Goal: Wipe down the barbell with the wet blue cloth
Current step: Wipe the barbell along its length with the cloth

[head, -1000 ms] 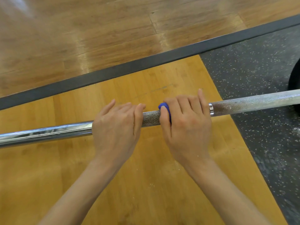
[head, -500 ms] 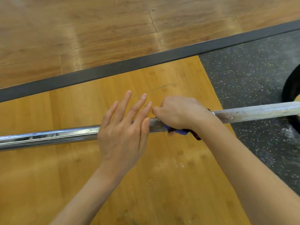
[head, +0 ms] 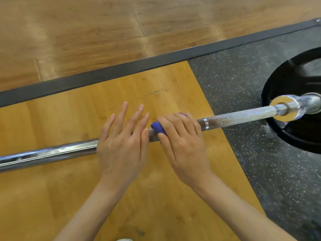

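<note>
Blue cloth (head: 159,128) is wrapped on the barbell (head: 234,117), under the right hand (head: 182,145). That hand curls its fingers and thumb round the cloth and the rough part of the bar. Only a bit of cloth peeks out by the thumb. The left hand (head: 121,145) rests its palm on the bar just beside the right hand, with its fingers straight and spread. Shiny smooth bar runs away past the left hand. Past the right hand the bar goes into a black weight plate (head: 295,80) on the speckled dark mat (head: 243,80). Yellow wood floor (head: 69,188) lies below both hands.
</note>
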`<state>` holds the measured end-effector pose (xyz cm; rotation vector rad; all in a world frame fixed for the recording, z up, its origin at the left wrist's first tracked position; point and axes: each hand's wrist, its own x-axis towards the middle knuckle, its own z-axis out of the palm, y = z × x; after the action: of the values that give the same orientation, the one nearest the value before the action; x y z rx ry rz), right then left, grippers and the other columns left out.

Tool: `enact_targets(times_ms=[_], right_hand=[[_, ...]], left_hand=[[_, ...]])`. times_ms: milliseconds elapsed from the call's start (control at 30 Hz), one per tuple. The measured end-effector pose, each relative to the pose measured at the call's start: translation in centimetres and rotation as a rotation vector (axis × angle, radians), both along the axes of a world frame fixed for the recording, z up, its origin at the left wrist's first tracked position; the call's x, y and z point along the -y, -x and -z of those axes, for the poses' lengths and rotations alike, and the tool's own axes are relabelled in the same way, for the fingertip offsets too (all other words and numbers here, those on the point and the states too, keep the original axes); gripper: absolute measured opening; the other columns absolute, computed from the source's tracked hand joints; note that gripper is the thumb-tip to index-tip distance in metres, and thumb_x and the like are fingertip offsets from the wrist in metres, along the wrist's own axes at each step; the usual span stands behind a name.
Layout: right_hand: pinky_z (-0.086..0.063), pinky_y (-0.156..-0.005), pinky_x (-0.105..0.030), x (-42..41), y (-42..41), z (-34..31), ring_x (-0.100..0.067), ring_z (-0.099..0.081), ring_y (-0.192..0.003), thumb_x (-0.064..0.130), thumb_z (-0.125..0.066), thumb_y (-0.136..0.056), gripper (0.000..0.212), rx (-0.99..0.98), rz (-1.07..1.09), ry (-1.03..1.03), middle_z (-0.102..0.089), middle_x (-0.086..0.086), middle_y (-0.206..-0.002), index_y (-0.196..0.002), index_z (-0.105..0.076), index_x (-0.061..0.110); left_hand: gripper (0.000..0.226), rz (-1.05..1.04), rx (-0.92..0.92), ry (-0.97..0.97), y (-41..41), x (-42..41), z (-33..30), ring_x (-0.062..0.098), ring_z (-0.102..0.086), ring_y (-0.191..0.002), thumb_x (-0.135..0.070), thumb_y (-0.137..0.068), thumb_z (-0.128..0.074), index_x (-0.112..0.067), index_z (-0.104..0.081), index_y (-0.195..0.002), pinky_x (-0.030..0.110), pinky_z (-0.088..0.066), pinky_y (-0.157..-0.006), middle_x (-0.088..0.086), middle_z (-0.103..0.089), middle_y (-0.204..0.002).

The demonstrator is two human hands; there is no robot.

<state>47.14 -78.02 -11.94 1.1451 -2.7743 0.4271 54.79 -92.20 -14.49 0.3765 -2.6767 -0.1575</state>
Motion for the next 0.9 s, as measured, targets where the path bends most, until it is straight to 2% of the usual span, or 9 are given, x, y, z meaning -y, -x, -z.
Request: enact_targets(times_ms=[100,167,233,300,533,633,733,800,900], right_hand=[[-0.029,-0.12,-0.044,-1.9,-0.2,1.1,-0.029,-0.05,-0.133,0.037,-0.033,-0.11,0.045,-0.03,-0.094,-0.049,-0.059,-0.006,-0.137,-0.138,-0.056,0.011],[-0.045,-0.095,-0.035,-0.2,1.0,0.2,-0.027,-0.061,-0.098,0.04,-0.036,-0.108,0.043,-0.038,-0.05,-0.006,-0.067,-0.003,-0.1,-0.107,-0.068,0.013],[-0.031,-0.059,-0.031,2.4,2.7,-1.4,-0.027,-0.052,-0.067,0.039,-0.036,-0.107,0.047,0.044,0.098,-0.091,-0.052,0.001,-0.063,-0.073,-0.06,0.017],[-0.022,-0.055,-0.036,3.7,3.8,-1.8,-0.029,-0.047,-0.064,0.041,-0.032,-0.106,0.051,0.188,0.125,-0.273,-0.041,0.002,-0.056,-0.064,-0.049,0.019],[-0.033,-0.117,-0.045,-2.5,0.2,1.3,-0.028,-0.055,-0.122,0.041,-0.033,-0.108,0.047,-0.091,-0.024,-0.022,-0.065,-0.006,-0.123,-0.125,-0.064,0.009],[-0.046,-0.074,-0.036,1.4,2.8,-1.0,-0.027,-0.053,-0.075,0.047,-0.035,-0.106,0.051,0.095,0.138,-0.072,-0.057,0.0,-0.071,-0.08,-0.066,0.015],[-0.024,-0.053,-0.036,3.6,5.4,-1.9,-0.024,-0.043,-0.056,0.045,-0.034,-0.104,0.053,0.31,0.082,-0.281,-0.043,0.0,-0.058,-0.062,-0.049,0.016],[-0.031,-0.058,-0.035,1.4,4.7,-1.2,-0.024,-0.051,-0.058,0.04,-0.041,-0.104,0.049,0.11,0.031,-0.064,-0.049,0.0,-0.06,-0.063,-0.054,0.017],[-0.044,-0.104,-0.044,-2.8,1.2,1.6,-0.028,-0.061,-0.11,0.041,-0.038,-0.108,0.044,-0.112,-0.068,0.074,-0.068,-0.006,-0.111,-0.115,-0.07,0.01]], left_hand=[[0.043,0.014,0.013,-0.024,0.0,-0.2,-0.3,0.025,-0.04,-0.146,-0.028,-0.111,-0.032,-0.017,-0.065,-0.135,0.04,-0.029,-0.115,-0.002,-0.058,-0.146],[0.044,0.034,0.03,-0.029,-0.1,-0.1,-0.3,0.025,-0.04,-0.147,-0.029,-0.111,-0.03,-0.016,-0.064,-0.137,0.04,-0.028,-0.116,-0.002,-0.057,-0.146],[0.046,0.045,0.037,-0.023,-0.3,0.1,-0.3,0.026,-0.039,-0.147,-0.03,-0.112,-0.028,-0.016,-0.061,-0.139,0.04,-0.028,-0.116,-0.002,-0.056,-0.147],[0.047,0.051,0.039,-0.002,-0.3,0.3,-0.4,0.026,-0.039,-0.147,-0.03,-0.112,-0.026,-0.015,-0.06,-0.141,0.042,-0.028,-0.116,-0.001,-0.056,-0.148],[0.044,0.02,0.003,0.025,-0.5,0.1,-0.2,0.027,-0.038,-0.148,-0.027,-0.111,-0.03,-0.013,-0.061,-0.14,0.042,-0.025,-0.117,0.0,-0.056,-0.147],[0.041,-0.003,-0.001,0.032,-0.3,-0.3,-0.2,0.026,-0.04,-0.147,-0.024,-0.11,-0.034,-0.013,-0.064,-0.137,0.043,-0.027,-0.117,-0.001,-0.058,-0.145],[0.042,-0.021,0.0,0.02,0.0,-0.5,-0.5,0.027,-0.042,-0.145,-0.023,-0.109,-0.034,-0.013,-0.067,-0.132,0.044,-0.026,-0.118,0.0,-0.061,-0.142],[0.042,-0.026,0.004,0.03,0.0,-0.5,-0.5,0.027,-0.041,-0.145,-0.023,-0.109,-0.033,-0.012,-0.068,-0.131,0.044,-0.025,-0.118,0.0,-0.061,-0.141],[0.043,-0.044,-0.018,0.071,0.0,-0.5,-0.3,0.026,-0.042,-0.145,-0.022,-0.11,-0.032,-0.013,-0.068,-0.13,0.042,-0.023,-0.119,-0.001,-0.061,-0.141]])
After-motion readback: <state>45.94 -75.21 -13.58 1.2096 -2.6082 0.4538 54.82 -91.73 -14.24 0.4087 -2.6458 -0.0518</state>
